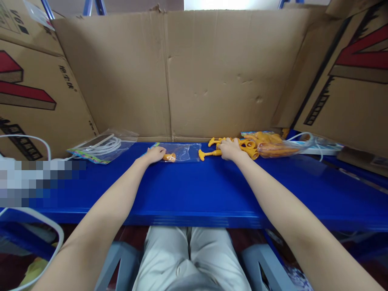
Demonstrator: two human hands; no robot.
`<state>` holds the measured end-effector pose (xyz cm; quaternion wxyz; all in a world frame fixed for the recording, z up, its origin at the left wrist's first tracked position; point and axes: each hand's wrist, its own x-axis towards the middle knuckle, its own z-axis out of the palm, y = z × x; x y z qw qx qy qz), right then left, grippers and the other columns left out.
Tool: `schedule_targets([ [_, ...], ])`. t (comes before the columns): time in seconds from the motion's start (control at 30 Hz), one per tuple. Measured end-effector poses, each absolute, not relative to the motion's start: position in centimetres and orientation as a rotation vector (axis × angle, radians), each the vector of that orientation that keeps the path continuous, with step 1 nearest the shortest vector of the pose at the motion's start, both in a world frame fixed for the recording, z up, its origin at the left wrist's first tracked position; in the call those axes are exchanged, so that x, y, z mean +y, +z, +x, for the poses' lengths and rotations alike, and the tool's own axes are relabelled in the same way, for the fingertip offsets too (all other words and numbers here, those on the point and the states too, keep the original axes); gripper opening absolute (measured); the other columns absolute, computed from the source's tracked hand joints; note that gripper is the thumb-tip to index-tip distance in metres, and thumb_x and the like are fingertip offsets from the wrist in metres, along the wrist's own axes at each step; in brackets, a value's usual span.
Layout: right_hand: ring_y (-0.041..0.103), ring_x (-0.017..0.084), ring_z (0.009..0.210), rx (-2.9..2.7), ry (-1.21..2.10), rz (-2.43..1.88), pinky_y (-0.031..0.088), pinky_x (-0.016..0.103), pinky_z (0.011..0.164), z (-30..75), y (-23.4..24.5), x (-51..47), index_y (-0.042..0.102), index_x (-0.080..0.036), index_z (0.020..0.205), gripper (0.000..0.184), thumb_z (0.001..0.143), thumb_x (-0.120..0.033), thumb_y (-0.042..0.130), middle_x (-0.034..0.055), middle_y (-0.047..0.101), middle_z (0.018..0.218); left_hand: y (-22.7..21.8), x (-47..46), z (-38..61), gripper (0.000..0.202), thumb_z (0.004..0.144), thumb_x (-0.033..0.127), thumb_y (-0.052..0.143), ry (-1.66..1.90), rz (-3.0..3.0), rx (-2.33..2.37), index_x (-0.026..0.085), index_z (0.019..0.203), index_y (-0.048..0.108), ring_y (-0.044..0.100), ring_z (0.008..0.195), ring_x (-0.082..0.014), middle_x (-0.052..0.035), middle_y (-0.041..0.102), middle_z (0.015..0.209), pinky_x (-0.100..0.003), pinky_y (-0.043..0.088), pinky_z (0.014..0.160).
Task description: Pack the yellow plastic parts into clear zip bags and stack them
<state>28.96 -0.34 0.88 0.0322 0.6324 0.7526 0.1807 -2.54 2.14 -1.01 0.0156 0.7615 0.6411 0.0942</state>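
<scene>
My left hand [157, 154] is closed on the left end of a clear plastic bag [186, 152] lying flat on the blue tabletop. An orange cup-ended piece [169, 157] shows inside the bag beside my fingertips. To the right, my right hand [229, 149] reaches into a loose pile of orange plastic parts [251, 152]. Its fingers are closed around an orange plastic rod with a T-shaped end [202, 154], which points left. My palm hides the rod's other end. Some parts in the pile have round, open ends.
A clear bag holding a coiled white cable [107, 146] lies at the left. Behind the pile sits a bag of orange pieces [273, 146]. Cardboard walls [227, 76] enclose the back and sides of the blue table [194, 190]. A white cable [315, 141] loops at the right.
</scene>
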Motion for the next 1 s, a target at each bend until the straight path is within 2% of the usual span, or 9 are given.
schedule_targets([
  [0.07,0.048,0.03,0.111,2.396,0.561,1.947,0.033,0.045,0.091,29.3,0.9,0.0,0.071,-0.021,0.102,0.028,0.078,-0.016,0.057,0.0132,0.061,0.115,-0.9,1.7,-2.1,0.045,0.09,0.032,0.027,0.318,2.368,1.99,0.025,0.115,0.064,0.04,0.132,-0.0268,-0.0026,0.053,0.137,-0.054,0.022,0.11],
  [0.13,0.054,0.028,0.102,2.504,0.448,1.978,0.038,0.04,0.086,29.6,0.9,0.5,0.071,-0.021,0.098,0.024,0.075,-0.018,0.062,0.0116,0.065,0.106,-0.9,1.5,-1.7,0.045,0.089,0.032,0.029,0.313,2.376,1.956,0.025,0.12,0.061,0.036,0.135,-0.0271,-0.0031,0.049,0.142,-0.055,0.02,0.111],
  [0.3,0.062,0.018,0.073,2.895,-0.064,1.877,0.044,0.026,0.066,28.6,0.5,1.1,0.071,-0.019,0.093,0.022,0.071,-0.023,0.069,0.0037,0.07,0.083,-0.7,1.4,-1.3,0.051,0.088,0.034,0.03,0.291,2.426,1.803,0.017,0.129,0.056,0.038,0.135,-0.0196,-0.0041,0.047,0.143,-0.032,0.025,0.112],
  [0.4,0.061,0.016,0.068,3.029,-0.143,1.844,0.044,0.024,0.062,26.7,-0.2,0.7,0.071,-0.017,0.091,0.021,0.072,-0.025,0.069,0.003,0.07,0.078,-0.6,1.2,-0.7,0.055,0.088,0.035,0.03,0.277,2.431,1.749,0.013,0.133,0.051,0.036,0.136,-0.0177,-0.0058,0.043,0.145,-0.028,0.023,0.113],
  [0.6,0.064,0.018,0.073,3.203,-0.17,1.698,0.046,0.025,0.067,23.8,-1.6,0.0,0.071,-0.014,0.08,0.012,0.076,-0.013,0.06,0.0053,0.071,0.08,-0.7,0.2,1.0,0.059,0.089,0.042,0.029,0.269,2.447,1.605,0.015,0.14,0.044,0.034,0.137,-0.0178,-0.0047,0.038,0.148,-0.027,0.024,0.112],
  [0.73,0.066,0.022,0.087,3.275,-0.225,1.811,0.049,0.03,0.079,23.3,-2.6,0.6,0.071,-0.014,0.086,0.014,0.075,-0.014,0.062,0.0086,0.072,0.09,-0.9,0.2,1.3,0.058,0.09,0.041,0.028,0.294,2.475,1.596,0.018,0.142,0.04,0.032,0.138,-0.0178,-0.0031,0.036,0.149,-0.029,0.023,0.113],
  [0.8,0.066,0.022,0.09,3.324,-0.444,1.841,0.05,0.032,0.083,23.1,-3.2,1.2,0.069,-0.014,0.098,0.025,0.073,-0.016,0.066,0.0103,0.071,0.099,-1.0,0.3,1.3,0.06,0.09,0.039,0.027,0.279,2.489,1.624,0.015,0.144,0.036,0.028,0.14,-0.0172,-0.0049,0.032,0.151,-0.029,0.02,0.114],
  [0.9,0.067,0.021,0.09,3.371,-1.07,1.661,0.054,0.034,0.08,22.9,-4.2,2.1,0.06,-0.015,0.118,0.051,0.068,-0.016,0.073,0.012,0.067,0.112,-1.0,0.4,1.4,0.062,0.09,0.039,0.024,0.231,2.491,1.674,0.011,0.145,0.031,0.021,0.142,-0.0166,-0.0078,0.025,0.154,-0.029,0.015,0.115],
  [1.0,0.066,0.022,0.098,3.356,-1.372,1.472,0.054,0.036,0.083,22.9,-4.9,2.5,0.055,-0.015,0.124,0.059,0.067,-0.014,0.073,0.0144,0.063,0.12,-0.9,0.1,1.6,0.063,0.091,0.041,0.022,0.189,2.468,1.736,0.011,0.146,0.03,0.018,0.143,-0.0184,-0.0083,0.023,0.155,-0.032,0.013,0.116],
])
